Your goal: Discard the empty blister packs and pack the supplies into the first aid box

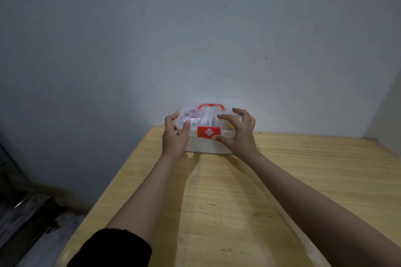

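Note:
A white first aid box (206, 147) with a clear lid, a red handle (211, 106) and a red latch bearing a white cross (208, 132) stands at the far edge of the wooden table, against the wall. Through the lid I see purple-capped containers (189, 114), white items and something yellow. My left hand (174, 134) grips the box's left end, thumb on the lid. My right hand (237, 131) rests on the right side of the lid, fingers spread, thumb at the latch's right edge. No blister packs are in view.
The light wooden table (249, 201) stretches toward me, with its left edge running diagonally. A grey wall (195, 39) rises right behind the box. Dark clutter and crumpled plastic (28, 212) lie on the floor to the left.

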{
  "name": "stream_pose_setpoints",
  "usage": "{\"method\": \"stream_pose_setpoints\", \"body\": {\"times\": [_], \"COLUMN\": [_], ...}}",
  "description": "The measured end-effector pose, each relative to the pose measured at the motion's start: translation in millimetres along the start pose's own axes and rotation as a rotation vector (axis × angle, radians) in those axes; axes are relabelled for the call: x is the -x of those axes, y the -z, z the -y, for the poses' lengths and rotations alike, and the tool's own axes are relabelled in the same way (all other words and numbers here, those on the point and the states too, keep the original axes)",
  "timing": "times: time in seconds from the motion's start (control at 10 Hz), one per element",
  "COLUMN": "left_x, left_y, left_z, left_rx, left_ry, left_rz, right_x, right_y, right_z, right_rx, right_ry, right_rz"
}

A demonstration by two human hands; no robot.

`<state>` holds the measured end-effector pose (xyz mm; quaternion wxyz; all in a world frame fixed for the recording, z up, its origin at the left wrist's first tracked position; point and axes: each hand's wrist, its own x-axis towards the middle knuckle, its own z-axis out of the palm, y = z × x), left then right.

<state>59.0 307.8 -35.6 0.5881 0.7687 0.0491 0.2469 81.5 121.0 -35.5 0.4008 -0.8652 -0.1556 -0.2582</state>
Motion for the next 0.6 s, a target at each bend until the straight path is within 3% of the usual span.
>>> {"method": "stream_pose_setpoints", "body": {"times": [0.3, 0.5, 0.6], "left_x": [0.6, 6.4, 9.1], "left_y": [-2.6, -8.5, -12.7], "left_z": [-2.3, -21.9, -30.2], "left_rx": [0.015, -0.092, -0.116], "left_ry": [0.051, 0.141, 0.104], "left_rz": [-0.002, -0.039, -0.116], "right_x": [0.9, 2.2, 3.2], "right_y": [-1.1, 7.3, 10.1], "right_z": [-0.1, 7.4, 9.6], "right_rx": [-0.012, 0.052, 0.051], "right_ry": [-0.013, -0.032, -0.041], "right_rz": [0.015, 0.032, 0.027]}}
